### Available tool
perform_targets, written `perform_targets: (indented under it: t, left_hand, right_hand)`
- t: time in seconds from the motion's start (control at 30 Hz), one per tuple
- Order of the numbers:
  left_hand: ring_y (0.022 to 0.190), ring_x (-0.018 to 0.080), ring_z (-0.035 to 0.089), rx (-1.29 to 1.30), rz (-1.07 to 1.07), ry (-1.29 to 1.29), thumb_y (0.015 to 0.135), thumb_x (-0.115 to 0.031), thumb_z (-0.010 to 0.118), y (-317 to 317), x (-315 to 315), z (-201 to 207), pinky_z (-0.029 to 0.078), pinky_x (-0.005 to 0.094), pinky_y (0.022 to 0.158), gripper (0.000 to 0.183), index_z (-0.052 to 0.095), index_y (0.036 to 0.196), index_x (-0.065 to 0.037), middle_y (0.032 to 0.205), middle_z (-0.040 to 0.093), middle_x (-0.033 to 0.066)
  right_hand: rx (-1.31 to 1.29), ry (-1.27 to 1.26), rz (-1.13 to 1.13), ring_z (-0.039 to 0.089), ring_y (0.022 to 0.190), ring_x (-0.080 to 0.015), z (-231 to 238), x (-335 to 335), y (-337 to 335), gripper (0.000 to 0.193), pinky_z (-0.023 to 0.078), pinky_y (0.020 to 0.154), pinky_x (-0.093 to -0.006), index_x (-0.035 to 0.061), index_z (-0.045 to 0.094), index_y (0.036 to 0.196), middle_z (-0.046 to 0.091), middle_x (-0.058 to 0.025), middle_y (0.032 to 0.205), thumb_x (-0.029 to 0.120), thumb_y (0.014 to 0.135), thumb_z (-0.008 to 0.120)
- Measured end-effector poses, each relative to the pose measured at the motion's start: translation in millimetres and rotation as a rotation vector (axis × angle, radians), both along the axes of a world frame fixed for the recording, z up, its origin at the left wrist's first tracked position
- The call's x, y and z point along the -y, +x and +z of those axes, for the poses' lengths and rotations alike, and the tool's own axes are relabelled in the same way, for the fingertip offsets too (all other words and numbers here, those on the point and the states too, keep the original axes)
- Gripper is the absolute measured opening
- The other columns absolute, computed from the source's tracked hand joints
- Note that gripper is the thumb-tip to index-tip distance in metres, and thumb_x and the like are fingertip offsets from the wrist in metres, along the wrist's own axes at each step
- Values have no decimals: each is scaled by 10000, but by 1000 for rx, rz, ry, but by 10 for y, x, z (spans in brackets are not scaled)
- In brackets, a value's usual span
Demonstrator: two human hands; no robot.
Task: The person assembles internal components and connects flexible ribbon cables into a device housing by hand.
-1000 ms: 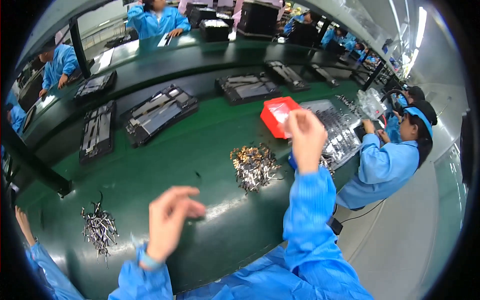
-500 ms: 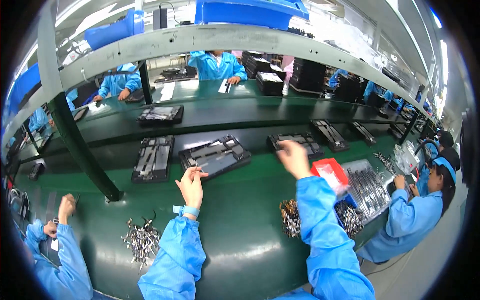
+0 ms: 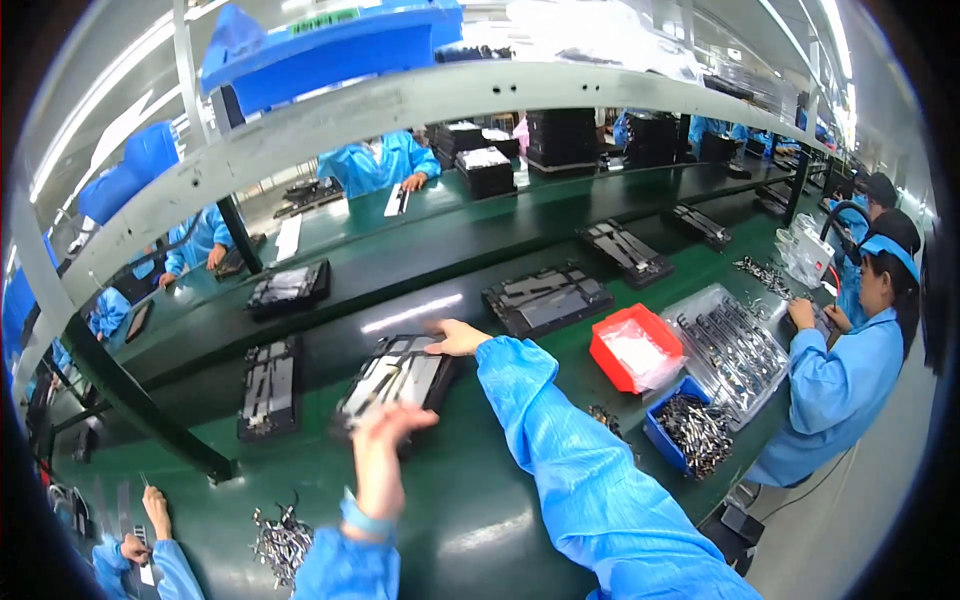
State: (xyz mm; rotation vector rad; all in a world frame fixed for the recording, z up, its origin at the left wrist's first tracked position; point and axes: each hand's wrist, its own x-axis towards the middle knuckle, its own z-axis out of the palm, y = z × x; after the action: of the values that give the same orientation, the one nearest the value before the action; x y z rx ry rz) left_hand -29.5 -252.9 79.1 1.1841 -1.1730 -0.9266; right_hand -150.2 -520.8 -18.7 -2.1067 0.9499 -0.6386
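A long green table (image 3: pixel 470 520) is seen running from lower left to upper right, with a darker conveyor strip along its middle on which black fixture trays are spaced apart, presumably so each can be reached from a seat in turn. A grey overhead rail (image 3: pixel 420 110) arcs across above it, leaving open height beneath for arms.

The nearest black tray (image 3: pixel 395 380) lies at the near edge of the strip, slightly skewed, with pale metal strips laid on it. It is reached from both sides: the right hand (image 3: pixel 455 337) is laid at its far right corner, fingers stretched flat and holding nothing that can be made out, while the left hand (image 3: pixel 385 425) is raised at its near edge, blurred, fingers loosely curled; whether anything is pinched there cannot be told.

Further trays (image 3: pixel 270 385) (image 3: pixel 548 298) sit well apart to either side, so room is left for sliding the nearest one. To the right, a red bin (image 3: pixel 635 345) and a blue bin (image 3: pixel 690 430) of small metal parts are kept near the table edge, within the right arm's sweep. A loose heap of metal parts (image 3: pixel 280 545) lies at lower left, near another worker's hand (image 3: pixel 155 505).
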Motion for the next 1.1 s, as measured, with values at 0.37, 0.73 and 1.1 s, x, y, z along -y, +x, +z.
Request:
perform_targets:
  t: [0.37, 0.73, 1.1]
  left_hand:
    - [979, 231, 665, -530, -326, 326, 988, -49, 496, -795, -2043, -383, 514, 330, 893, 228, 532, 1191, 49, 1006, 681, 171]
    - [883, 222, 689, -722, -145, 470, 954, 2, 530, 96, -2336, -311, 538, 298, 791, 173, 570, 1116, 47, 982, 675, 139]
    - [1063, 290, 616, 112, 158, 385, 859, -8, 563, 297, -2380, -550, 510, 350, 887, 387, 509, 1238, 57, 1189, 598, 206]
  right_hand:
    - [-199, -148, 558, 512, 1194, -347, 436, -1611, -255, 744, 403, 1040, -396, 73, 377, 1449, 528, -205, 1298, 109, 784, 710]
    - [-98, -196, 502, 613, 799, -199, 927, -3615, -403, 321, 532, 653, -291, 57, 684, 1084, 564, -60, 968, 23, 768, 638]
    - [245, 829, -27, 634, 635, -100, 467, -3364, 252, 223, 524, 566, -226, -18, 707, 1064, 643, -52, 755, -23, 843, 681]
